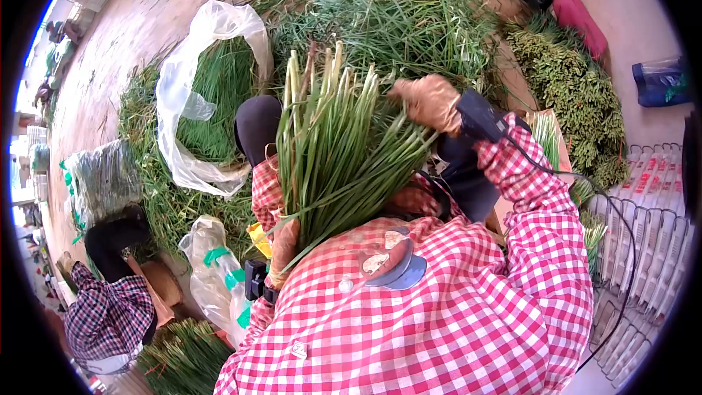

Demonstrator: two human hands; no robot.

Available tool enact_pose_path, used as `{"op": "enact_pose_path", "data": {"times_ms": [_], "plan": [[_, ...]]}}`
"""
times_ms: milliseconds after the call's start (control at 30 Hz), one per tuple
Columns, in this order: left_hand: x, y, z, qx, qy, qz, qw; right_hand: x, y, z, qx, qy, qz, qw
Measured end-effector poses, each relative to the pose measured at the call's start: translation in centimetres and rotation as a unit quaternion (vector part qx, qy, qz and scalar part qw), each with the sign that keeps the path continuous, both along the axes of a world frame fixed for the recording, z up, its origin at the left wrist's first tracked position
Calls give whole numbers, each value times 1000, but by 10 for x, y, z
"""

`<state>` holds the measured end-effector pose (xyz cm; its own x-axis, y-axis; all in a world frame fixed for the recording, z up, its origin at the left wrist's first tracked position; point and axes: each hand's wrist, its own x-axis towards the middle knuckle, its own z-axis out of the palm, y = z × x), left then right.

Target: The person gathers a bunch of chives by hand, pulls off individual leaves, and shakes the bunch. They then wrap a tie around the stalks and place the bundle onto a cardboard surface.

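Note:
A large bunch of long green stalks with pale cut ends leans upright against my lap. My left hand, in a tan glove, is wrapped round its lower left side. My right hand, also gloved, is curled at the upper right of the bunch, beside stalks that fan out to the right. Its fingertips are slightly blurred, and what they hold, if anything, I cannot make out. Dark bands with devices sit on both wrists, and a black cable runs from the right one.
Loose green trimmings are heaped ahead. A clear plastic bag of greens stands ahead left, another bag nearer. Bundled stalks lie at right, above white crates. One person sits at left; another is far right.

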<state>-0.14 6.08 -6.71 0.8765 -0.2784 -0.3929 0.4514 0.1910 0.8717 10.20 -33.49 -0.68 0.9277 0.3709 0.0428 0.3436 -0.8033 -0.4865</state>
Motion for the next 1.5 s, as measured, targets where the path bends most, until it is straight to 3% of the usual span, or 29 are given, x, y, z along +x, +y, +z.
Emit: {"op": "enact_pose_path", "data": {"times_ms": [33,67,100,233,300,333,433,533,567,600,733,800,867,933,967,1033,1067,1100,1133,1200,1233,1300,1367,1400,1500], "plan": [[-1,0,0,0,0,0,1000,4,-10,6,-71,3,-40,997],[-1,-1,0,-1,0,-1,1000,16,-18,16,42,175,-168,969],[-2,-1,0,-2,1,0,1000,29,-21,34,147,294,-324,887],[-6,0,3,-2,2,0,1000,53,-66,50,46,35,-261,964],[-6,-1,2,-1,4,-1,1000,50,-54,72,1,-23,-182,983],[-7,-1,2,0,4,-1,1000,43,-11,115,-19,-14,-121,992],[-4,0,2,1,1,-5,1000,44,35,120,-165,102,25,981],[-1,0,2,1,-3,-5,1000,45,60,102,-121,297,97,942],[1,1,1,1,-2,-4,1000,38,66,98,-16,244,139,959],[2,1,1,1,-2,-4,1000,32,65,110,-88,240,101,961],[3,2,1,7,-2,-3,1000,22,51,76,118,212,37,969],[3,2,0,6,0,-5,1000,13,48,52,99,100,51,989],[4,1,-2,1,0,-6,1000,14,43,31,5,-3,120,993],[3,-1,-5,-1,-1,-7,1000,19,35,31,-102,-41,112,988],[4,-1,-5,0,-1,-8,1000,28,12,7,-4,-63,109,992],[4,-1,-5,-2,-2,-9,1000,34,-8,19,-155,-12,8,988],[5,-2,-5,-3,-3,-9,1000,42,-36,-12,-108,-17,-20,994],[5,-3,-5,-4,-3,-8,1000,37,-48,5,-49,-6,-31,998],[6,-4,-5,-5,-4,-7,1000,41,-74,-20,-54,-102,-22,993],[6,-5,-3,-4,-4,-7,1000,64,-117,-56,-306,-42,-218,926],[6,-6,-3,-5,-4,-7,1000,65,-121,-49,-328,-13,-266,906],[8,-8,0,-5,-6,-8,1000,60,-110,-27,-196,-53,-293,934],[10,-11,2,-3,-6,-6,1000,51,-55,24,12,-82,-237,968],[10,-12,2,-1,-6,-6,1000,40,-21,50,64,-96,-180,977],[9,-13,3,3,-3,-6,1000,12,61,93,-85,-146,-70,983]]}}
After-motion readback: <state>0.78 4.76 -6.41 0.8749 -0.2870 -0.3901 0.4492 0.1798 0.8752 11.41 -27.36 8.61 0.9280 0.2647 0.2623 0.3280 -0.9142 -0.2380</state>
